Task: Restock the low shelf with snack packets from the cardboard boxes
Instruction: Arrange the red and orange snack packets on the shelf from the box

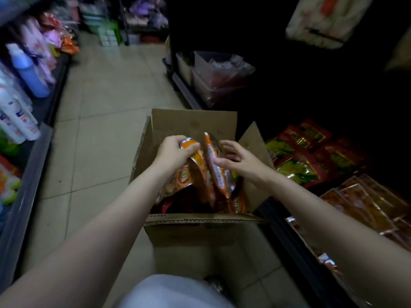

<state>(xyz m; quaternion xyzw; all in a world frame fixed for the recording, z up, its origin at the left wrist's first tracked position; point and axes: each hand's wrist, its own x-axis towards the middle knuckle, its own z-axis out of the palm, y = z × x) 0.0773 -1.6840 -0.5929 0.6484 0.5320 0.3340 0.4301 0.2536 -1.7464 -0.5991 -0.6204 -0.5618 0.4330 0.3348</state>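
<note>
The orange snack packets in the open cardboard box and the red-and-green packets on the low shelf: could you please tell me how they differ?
The orange snack packets stand upright, while the red-and-green packets lie overlapping. The left hand grips an orange one; the red-and-green ones lie untouched. Both are glossy.

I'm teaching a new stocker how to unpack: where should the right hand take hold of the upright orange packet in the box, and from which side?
Probably by its top sealed edge, from above and the right. The upright orange packet stands on end in the cardboard box, top edge sticking up free. The right hand is beside it, fingers open; the left hand grips a neighbouring packet.
</note>
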